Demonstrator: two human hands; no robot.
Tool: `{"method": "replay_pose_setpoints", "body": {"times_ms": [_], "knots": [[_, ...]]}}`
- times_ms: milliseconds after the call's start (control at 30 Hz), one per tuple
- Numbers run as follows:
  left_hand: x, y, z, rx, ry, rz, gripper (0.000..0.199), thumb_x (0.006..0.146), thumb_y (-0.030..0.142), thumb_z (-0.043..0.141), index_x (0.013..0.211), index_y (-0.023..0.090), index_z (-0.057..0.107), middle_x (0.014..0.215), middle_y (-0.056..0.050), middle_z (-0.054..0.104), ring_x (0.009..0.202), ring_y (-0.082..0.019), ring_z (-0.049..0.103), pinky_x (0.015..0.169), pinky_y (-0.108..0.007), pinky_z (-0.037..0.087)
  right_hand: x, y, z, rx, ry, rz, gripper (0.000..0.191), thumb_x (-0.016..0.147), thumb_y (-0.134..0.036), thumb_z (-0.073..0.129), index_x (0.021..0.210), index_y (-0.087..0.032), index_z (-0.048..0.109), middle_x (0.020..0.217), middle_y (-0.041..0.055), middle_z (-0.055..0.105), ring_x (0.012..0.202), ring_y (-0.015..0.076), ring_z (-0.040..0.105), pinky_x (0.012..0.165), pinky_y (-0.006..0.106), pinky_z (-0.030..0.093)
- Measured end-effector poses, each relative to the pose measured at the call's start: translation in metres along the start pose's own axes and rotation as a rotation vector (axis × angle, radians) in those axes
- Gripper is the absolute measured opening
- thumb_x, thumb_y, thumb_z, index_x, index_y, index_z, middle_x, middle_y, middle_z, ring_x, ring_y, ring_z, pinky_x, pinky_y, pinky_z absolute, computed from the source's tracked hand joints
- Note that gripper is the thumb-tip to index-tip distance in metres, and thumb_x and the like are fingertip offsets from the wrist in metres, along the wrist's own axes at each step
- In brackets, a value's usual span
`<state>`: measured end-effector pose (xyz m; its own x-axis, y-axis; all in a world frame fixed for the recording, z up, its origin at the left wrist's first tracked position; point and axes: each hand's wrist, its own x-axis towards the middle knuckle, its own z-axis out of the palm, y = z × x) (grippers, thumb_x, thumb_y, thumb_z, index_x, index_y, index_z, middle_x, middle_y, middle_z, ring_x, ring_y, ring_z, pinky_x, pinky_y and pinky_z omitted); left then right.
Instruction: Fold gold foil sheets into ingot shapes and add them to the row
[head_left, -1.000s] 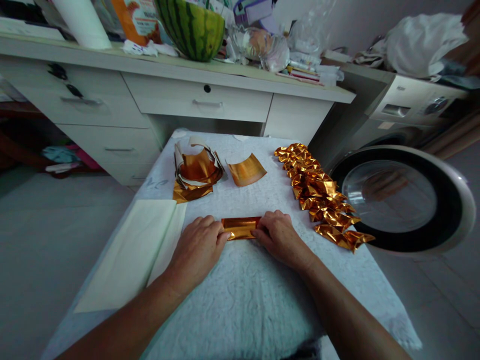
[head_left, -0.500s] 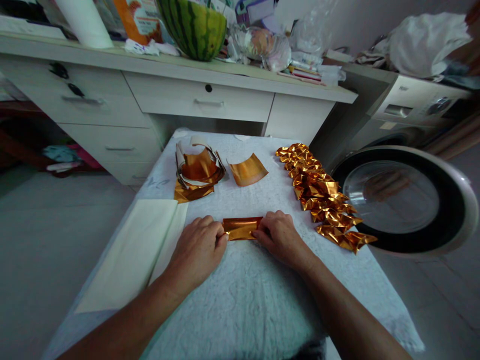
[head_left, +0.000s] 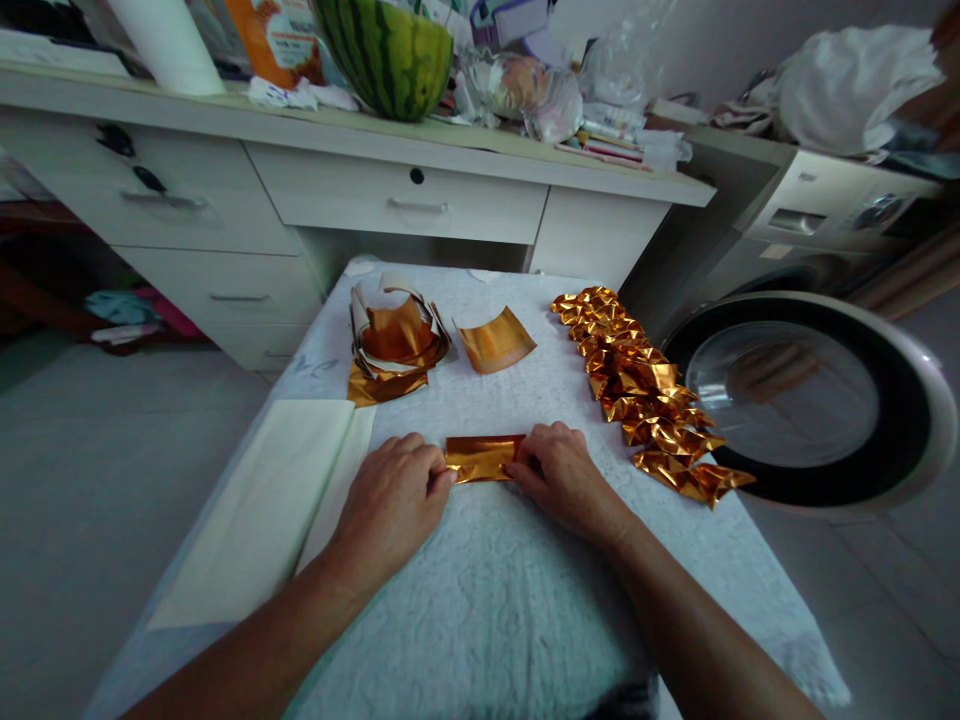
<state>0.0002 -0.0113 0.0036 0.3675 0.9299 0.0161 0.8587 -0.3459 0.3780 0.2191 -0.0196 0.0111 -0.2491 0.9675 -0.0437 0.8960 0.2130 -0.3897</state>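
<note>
A shiny gold foil paper (head_left: 484, 458), folded into a narrow strip, lies between my hands on the cloth-covered table (head_left: 480, 590). My left hand (head_left: 401, 490) pinches its left end between thumb and fingers. At the right end, my right hand (head_left: 559, 465) grips it the same way, with the fingertips partly hidden. Beyond them rests a single curved gold sheet (head_left: 498, 342). To its left sits a curled stack of gold paper sheets (head_left: 397, 335). Several folded gold foil pieces (head_left: 637, 385) form an overlapping row on the right.
Pale paper sheets (head_left: 247, 510) lie along the table's left side. A white desk (head_left: 337, 190) stands behind, bearing a cut watermelon (head_left: 390, 65) and clutter. On the right, a washing machine's round door (head_left: 810, 400) hangs open close to the table edge.
The foil strip's surface catches the light a little differently, and its left end shows slightly more crease. Both hands stay in nearly the same place.
</note>
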Motion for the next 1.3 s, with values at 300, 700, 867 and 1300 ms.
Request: {"method": "replay_pose_setpoints", "body": {"times_ms": [300,700,867,1300], "knots": [[0.0013,0.0031,-0.0017,0.011,-0.006,-0.013,0.018,0.086,0.02,0.05,0.068,0.019,0.055,0.078,-0.005,0.059,0.081,-0.021,0.056,0.075,-0.034,0.041,0.0006,-0.0009,0.0003,-0.004,0.002,-0.003,0.019,0.087,-0.029,0.064,0.073,-0.017,0.064,0.078,0.0024,0.062,0.08,0.0169,0.049,0.072,0.031,0.027],[0.0009,0.0028,0.0009,0.014,0.012,-0.029,0.009,0.083,0.019,0.052,0.075,0.021,0.049,0.081,-0.003,0.059,0.082,-0.022,0.055,0.076,-0.034,0.04,-0.0002,-0.0006,-0.0003,-0.001,0.004,-0.015,0.02,0.087,-0.031,0.064,0.072,-0.018,0.063,0.077,0.0021,0.062,0.078,0.0163,0.049,0.072,0.031,0.027],[-0.001,0.0029,-0.0002,-0.007,0.027,-0.031,0.006,0.083,0.018,0.052,0.08,0.021,0.047,0.084,-0.003,0.06,0.083,-0.022,0.056,0.076,-0.034,0.04,0.0009,-0.0012,-0.0003,-0.022,-0.016,-0.003,0.021,0.088,-0.03,0.064,0.071,-0.017,0.062,0.077,0.0021,0.061,0.078,0.0159,0.048,0.071,0.031,0.027],[-0.0031,0.0057,-0.0009,0.006,0.009,0.017,0.006,0.087,0.017,0.05,0.089,0.021,0.054,0.086,-0.003,0.059,0.087,-0.022,0.055,0.079,-0.035,0.039,0.0006,-0.0031,-0.0003,-0.055,-0.009,-0.015,0.022,0.091,-0.032,0.06,0.075,-0.016,0.064,0.08,0.0029,0.062,0.079,0.016,0.049,0.072,0.031,0.027]]}}
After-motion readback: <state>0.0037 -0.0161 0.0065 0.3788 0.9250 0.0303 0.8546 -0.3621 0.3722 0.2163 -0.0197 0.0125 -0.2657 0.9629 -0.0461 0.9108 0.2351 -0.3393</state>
